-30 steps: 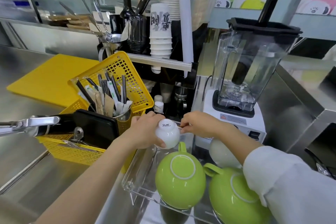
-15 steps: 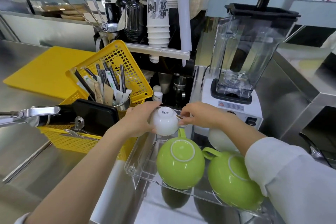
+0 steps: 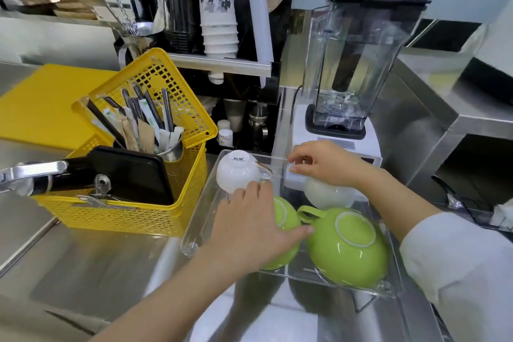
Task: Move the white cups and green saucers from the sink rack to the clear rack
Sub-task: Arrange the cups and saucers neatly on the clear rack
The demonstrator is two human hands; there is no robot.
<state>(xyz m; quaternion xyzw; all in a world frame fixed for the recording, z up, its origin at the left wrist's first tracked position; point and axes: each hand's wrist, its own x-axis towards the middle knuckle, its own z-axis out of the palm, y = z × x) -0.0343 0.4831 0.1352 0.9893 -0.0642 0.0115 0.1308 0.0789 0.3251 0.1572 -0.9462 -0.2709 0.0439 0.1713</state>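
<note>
A small white cup (image 3: 236, 172) sits upside down in the back left corner of the clear rack (image 3: 198, 219). My left hand (image 3: 249, 230) hovers just in front of it, fingers spread and holding nothing, and covers part of an upturned green cup (image 3: 287, 216). A second green cup (image 3: 347, 247) lies upturned to the right. My right hand (image 3: 324, 164) pinches the rack's rear rim, directly above another white cup (image 3: 324, 196).
A yellow basket (image 3: 125, 216) with a cutlery tin and a black tray stands left of the rack. A chrome tap handle (image 3: 33, 172) juts in from the left. A blender (image 3: 347, 69) stands behind the rack, and a yellow board (image 3: 41, 103) lies at the far left.
My left hand has set the white cup down in the rack's back left corner, let go, and drawn back toward me. My right hand has stayed at the rear rim.
</note>
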